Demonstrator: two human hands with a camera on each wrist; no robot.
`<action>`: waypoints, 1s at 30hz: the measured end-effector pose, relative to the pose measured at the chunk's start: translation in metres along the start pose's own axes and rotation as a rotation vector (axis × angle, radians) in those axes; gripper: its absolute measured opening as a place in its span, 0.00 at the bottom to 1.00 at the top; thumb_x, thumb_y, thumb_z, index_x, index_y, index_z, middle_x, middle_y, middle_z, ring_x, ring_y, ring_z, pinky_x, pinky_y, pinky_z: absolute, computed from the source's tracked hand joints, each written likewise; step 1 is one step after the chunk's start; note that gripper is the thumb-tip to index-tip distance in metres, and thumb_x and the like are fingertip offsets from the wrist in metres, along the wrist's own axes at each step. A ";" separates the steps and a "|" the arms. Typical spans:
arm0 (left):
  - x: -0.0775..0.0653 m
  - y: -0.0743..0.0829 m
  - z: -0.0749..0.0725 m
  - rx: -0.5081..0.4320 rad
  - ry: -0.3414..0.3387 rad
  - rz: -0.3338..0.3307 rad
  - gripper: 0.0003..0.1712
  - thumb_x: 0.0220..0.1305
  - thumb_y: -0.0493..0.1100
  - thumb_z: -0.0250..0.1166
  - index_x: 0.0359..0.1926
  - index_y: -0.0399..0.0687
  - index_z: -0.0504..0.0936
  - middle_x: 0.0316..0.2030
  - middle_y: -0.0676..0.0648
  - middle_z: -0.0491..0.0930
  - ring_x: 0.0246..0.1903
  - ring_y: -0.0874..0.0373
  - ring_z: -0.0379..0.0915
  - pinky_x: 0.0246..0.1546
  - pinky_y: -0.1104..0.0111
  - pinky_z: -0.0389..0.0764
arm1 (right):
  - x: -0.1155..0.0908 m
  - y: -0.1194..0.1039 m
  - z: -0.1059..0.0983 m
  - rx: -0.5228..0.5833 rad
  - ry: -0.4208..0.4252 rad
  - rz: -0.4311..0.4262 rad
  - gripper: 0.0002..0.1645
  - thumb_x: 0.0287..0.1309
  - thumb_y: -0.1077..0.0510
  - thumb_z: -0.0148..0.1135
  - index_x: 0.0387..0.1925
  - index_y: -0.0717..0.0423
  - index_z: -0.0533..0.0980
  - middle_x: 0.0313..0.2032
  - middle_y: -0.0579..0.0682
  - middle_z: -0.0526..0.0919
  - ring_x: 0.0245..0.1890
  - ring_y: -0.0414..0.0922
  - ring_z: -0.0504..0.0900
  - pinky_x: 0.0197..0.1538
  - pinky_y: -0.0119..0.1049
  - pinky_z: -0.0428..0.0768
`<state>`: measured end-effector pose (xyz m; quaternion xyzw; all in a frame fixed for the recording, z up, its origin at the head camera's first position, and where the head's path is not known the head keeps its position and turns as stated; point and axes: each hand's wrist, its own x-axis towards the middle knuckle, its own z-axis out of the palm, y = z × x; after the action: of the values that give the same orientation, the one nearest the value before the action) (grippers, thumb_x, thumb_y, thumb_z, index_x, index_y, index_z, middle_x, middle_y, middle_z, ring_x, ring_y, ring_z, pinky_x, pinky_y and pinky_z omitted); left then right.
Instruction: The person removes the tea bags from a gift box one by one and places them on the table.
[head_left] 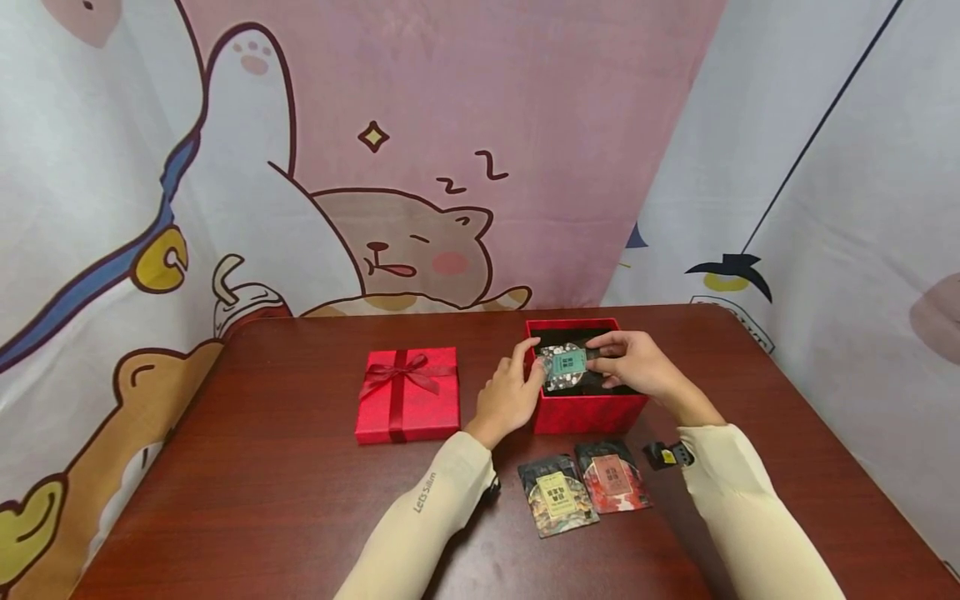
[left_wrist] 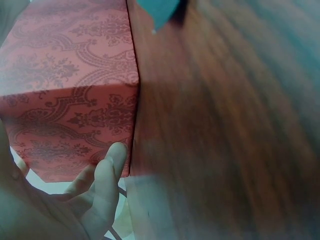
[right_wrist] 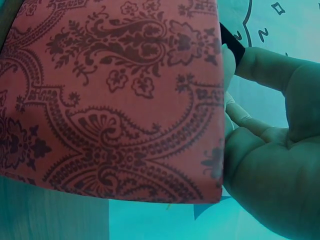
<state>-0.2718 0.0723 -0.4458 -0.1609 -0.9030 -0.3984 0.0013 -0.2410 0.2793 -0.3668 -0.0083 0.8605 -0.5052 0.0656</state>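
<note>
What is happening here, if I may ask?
A person's right hand pinches a green-labelled packet over an open red box; the left hand is at the packet's left edge. A yellow-labelled packet and a red-labelled packet lie in front of the box, a bow-topped lid to its left.

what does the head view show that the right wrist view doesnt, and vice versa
Only the head view: the bow-topped red lid, the yellow-labelled packet and red-labelled packet on the table, and the green label on a third packet. Only the right wrist view: the right palm. Both: the red box, the right hand and the printed backdrop.
</note>
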 end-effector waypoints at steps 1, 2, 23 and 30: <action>0.000 0.000 0.000 -0.002 0.000 0.001 0.27 0.75 0.61 0.42 0.73 0.78 0.57 0.47 0.47 0.76 0.34 0.48 0.76 0.35 0.51 0.76 | -0.001 0.000 0.000 -0.002 0.000 0.001 0.25 0.64 0.64 0.62 0.59 0.74 0.71 0.49 0.68 0.79 0.32 0.48 0.83 0.35 0.37 0.84; 0.000 0.000 0.000 -0.003 0.001 0.001 0.27 0.75 0.61 0.42 0.73 0.78 0.57 0.47 0.47 0.76 0.34 0.48 0.76 0.35 0.51 0.76 | -0.001 0.000 -0.001 -0.005 0.001 0.000 0.25 0.64 0.64 0.62 0.59 0.74 0.71 0.49 0.69 0.79 0.32 0.49 0.84 0.35 0.36 0.84; -0.001 0.001 0.000 0.007 -0.004 -0.004 0.27 0.75 0.63 0.41 0.72 0.79 0.57 0.46 0.47 0.76 0.36 0.48 0.76 0.36 0.51 0.76 | -0.007 0.004 -0.004 0.015 0.019 -0.012 0.25 0.63 0.64 0.63 0.58 0.73 0.71 0.48 0.66 0.80 0.29 0.44 0.84 0.34 0.37 0.84; 0.000 0.001 -0.002 0.005 0.000 0.009 0.28 0.75 0.63 0.41 0.73 0.76 0.57 0.44 0.47 0.76 0.34 0.48 0.76 0.34 0.51 0.76 | -0.009 0.003 -0.005 0.026 0.015 0.002 0.25 0.64 0.64 0.62 0.59 0.72 0.71 0.51 0.69 0.78 0.31 0.43 0.84 0.36 0.37 0.84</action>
<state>-0.2715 0.0719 -0.4439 -0.1649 -0.9033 -0.3961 0.0037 -0.2325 0.2862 -0.3662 -0.0028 0.8543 -0.5163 0.0596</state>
